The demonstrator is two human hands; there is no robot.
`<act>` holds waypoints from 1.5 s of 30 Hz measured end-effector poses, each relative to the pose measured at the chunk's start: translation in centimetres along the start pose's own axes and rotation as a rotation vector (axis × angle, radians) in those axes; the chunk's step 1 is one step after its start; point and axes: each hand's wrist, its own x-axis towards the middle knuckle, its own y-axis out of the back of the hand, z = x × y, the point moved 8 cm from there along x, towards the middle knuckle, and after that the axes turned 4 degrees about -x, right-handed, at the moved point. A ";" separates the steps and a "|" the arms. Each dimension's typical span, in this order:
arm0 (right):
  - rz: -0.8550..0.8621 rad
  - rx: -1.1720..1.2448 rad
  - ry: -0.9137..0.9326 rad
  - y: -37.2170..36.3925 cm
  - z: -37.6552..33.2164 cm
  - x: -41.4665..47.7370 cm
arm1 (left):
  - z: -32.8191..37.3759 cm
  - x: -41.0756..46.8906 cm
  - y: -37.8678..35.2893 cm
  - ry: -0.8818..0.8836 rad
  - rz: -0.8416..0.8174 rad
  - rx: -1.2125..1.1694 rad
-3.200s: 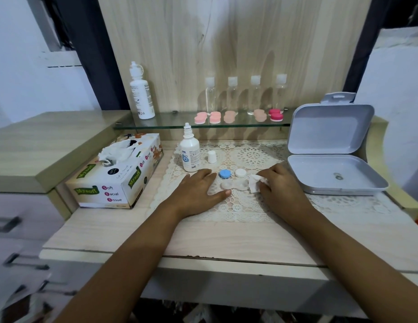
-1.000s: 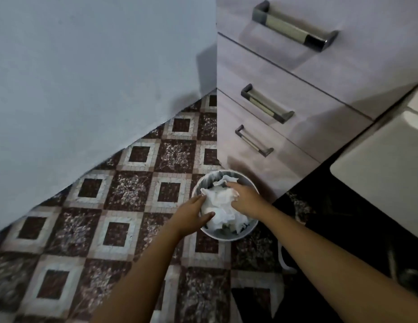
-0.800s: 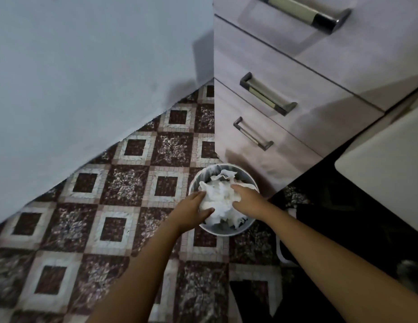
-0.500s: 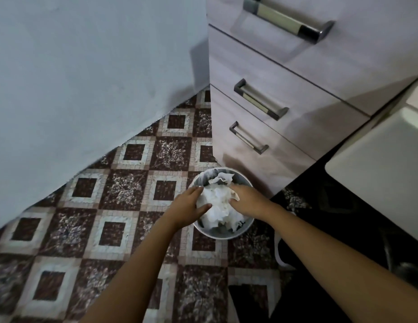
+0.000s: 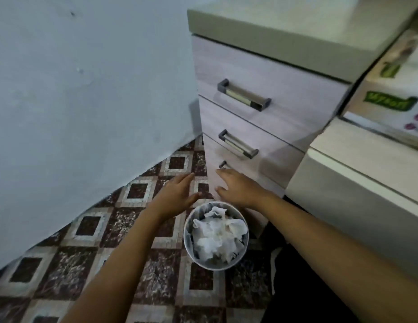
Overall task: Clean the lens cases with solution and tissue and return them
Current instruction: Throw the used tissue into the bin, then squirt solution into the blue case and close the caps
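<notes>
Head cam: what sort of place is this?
Probably a home room, perhaps a bedroom or dressing corner: a drawer unit, a small waste bin of crumpled tissue on patterned floor tiles, and a tissue box on the desk.

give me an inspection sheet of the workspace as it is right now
surface: patterned tile floor.
job's things: crumpled tissue in the bin; tissue box on the desk, far right; lens cases not in view.
clutter: nothing seen.
hands: left hand and right hand both open and empty, above the bin's far side.
cables: nothing seen.
surroundings: blue wall; drawers, shut.
</notes>
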 end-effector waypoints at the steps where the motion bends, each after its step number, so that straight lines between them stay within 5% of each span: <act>1: 0.029 -0.004 0.008 1.3 -0.3 -0.3 | 0.8 -0.1 1.1 -0.010 0.024 0.010; 15: 0.337 0.008 0.081 16.4 -4.7 -9.4 | 14.2 -2.0 14.4 -0.241 0.317 0.103; 23: 0.535 -0.042 0.048 23.6 -2.7 -17.3 | 24.5 -3.3 17.3 -0.441 0.340 0.056; 45: 0.763 -0.099 -0.522 26.9 19.0 -40.1 | 53.0 -2.7 0.8 -0.959 0.074 0.056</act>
